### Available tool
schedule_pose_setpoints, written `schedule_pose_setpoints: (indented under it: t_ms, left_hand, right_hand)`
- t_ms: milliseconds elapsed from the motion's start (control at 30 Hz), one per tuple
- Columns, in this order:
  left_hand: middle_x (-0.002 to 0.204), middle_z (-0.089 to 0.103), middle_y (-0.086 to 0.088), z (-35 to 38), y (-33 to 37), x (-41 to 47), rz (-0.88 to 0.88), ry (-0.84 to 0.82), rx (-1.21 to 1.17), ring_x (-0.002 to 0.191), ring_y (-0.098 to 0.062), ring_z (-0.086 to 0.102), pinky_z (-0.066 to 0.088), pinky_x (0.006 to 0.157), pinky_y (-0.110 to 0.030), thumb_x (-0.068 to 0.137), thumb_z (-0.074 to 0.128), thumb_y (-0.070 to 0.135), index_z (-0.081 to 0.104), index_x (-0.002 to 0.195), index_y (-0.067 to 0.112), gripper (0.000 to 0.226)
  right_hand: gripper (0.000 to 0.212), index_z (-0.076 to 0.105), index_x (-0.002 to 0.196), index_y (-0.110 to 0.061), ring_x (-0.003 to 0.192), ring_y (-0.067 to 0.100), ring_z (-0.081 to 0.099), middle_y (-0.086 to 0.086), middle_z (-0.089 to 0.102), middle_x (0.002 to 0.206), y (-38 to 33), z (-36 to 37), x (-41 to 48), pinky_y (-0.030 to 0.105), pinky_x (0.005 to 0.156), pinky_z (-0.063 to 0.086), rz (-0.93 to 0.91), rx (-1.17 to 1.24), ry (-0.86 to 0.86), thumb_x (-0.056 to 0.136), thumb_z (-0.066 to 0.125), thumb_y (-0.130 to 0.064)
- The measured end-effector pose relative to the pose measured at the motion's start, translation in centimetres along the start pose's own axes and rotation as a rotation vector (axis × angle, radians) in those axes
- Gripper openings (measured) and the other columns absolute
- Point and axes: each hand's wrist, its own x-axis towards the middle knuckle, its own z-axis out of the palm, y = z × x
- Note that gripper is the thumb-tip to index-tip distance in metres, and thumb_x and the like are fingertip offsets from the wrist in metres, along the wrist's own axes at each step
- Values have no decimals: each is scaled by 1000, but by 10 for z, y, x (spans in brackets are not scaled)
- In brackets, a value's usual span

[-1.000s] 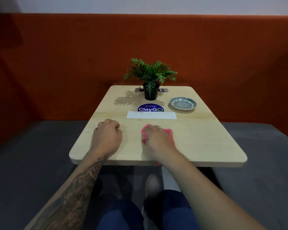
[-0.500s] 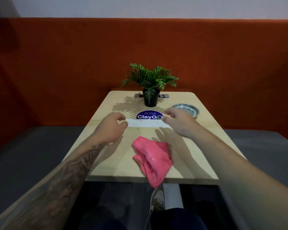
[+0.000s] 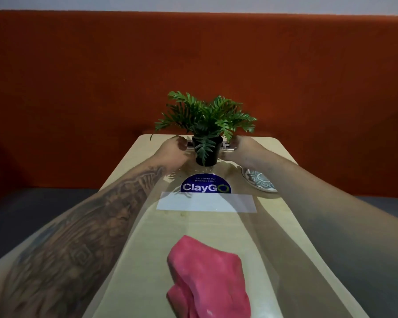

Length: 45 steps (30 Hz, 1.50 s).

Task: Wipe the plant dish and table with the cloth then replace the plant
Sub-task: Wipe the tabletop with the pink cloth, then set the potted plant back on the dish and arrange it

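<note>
A small green plant in a black pot (image 3: pixel 206 152) stands at the far end of the wooden table (image 3: pixel 147 244). My left hand (image 3: pixel 172 149) and my right hand (image 3: pixel 238 146) flank the pot, fingers curled toward it, with a small gap on each side. Both hands hold nothing. The patterned grey dish (image 3: pixel 259 181) lies to the right of the pot, partly covered by my right forearm. The pink cloth (image 3: pixel 207 271) lies crumpled on the near part of the table, between my forearms.
A blue ClayGo sticker (image 3: pixel 205 187) and a white strip (image 3: pixel 207 203) are on the table's middle. A silver outlet plate (image 3: pixel 226 145) sits behind the pot. An orange padded backrest (image 3: pixel 193 65) runs behind the table, and a grey seat (image 3: pixel 32 214) lies at the sides.
My right hand let go of the pink cloth, which now lies on the table. Both hands reached forward from the near edge to either side of the plant pot.
</note>
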Motion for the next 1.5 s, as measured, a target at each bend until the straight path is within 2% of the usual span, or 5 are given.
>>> schedule_pose_setpoints:
  t_ms: [700, 833, 1000, 1367, 1500]
  left_hand:
    - [98, 59, 4, 13, 56, 30, 173, -165, -103, 103, -21, 57, 47, 106, -43, 94, 57, -5, 55, 94, 26, 32]
    - [103, 51, 4, 34, 79, 12, 302, -160, 6, 86, 0, 50, 46, 94, -18, 96, 52, -6, 49, 137, 2, 41]
    - [122, 66, -14, 64, 107, -15, 405, -243, 128, 106, -27, 62, 36, 73, -26, 102, 50, 20, 66, 119, -3, 33]
    - [124, 68, -10, 102, 101, -17, 386, -218, 131, 111, -26, 62, 52, 94, -37, 92, 69, 20, 68, 122, 9, 32]
    - [124, 63, -3, 99, 100, -20, 305, -183, 70, 105, -15, 56, 44, 73, -11, 90, 72, 19, 62, 128, 7, 42]
  right_hand:
    - [46, 66, 128, -19, 115, 21, 58, 2, 68, 123, 15, -48, -3, 40, 98, 47, -138, 315, 32, 85, 79, -16]
    - [49, 65, 129, -18, 111, 16, 59, -3, 68, 120, 43, -66, -31, 21, 75, 46, -111, 384, 70, 83, 82, -15]
    - [54, 62, 131, -17, 84, -5, 57, -5, 65, 114, 78, -70, -57, 2, 49, 41, -19, 429, 86, 82, 83, -16]
    - [45, 66, 122, -20, 110, 19, 60, -2, 67, 118, 104, -56, -71, 30, 88, 46, 31, 335, 140, 81, 84, -23]
    - [53, 61, 132, -16, 107, 16, 58, -2, 64, 121, 110, -54, -75, 25, 85, 42, 64, 265, 201, 85, 80, -28]
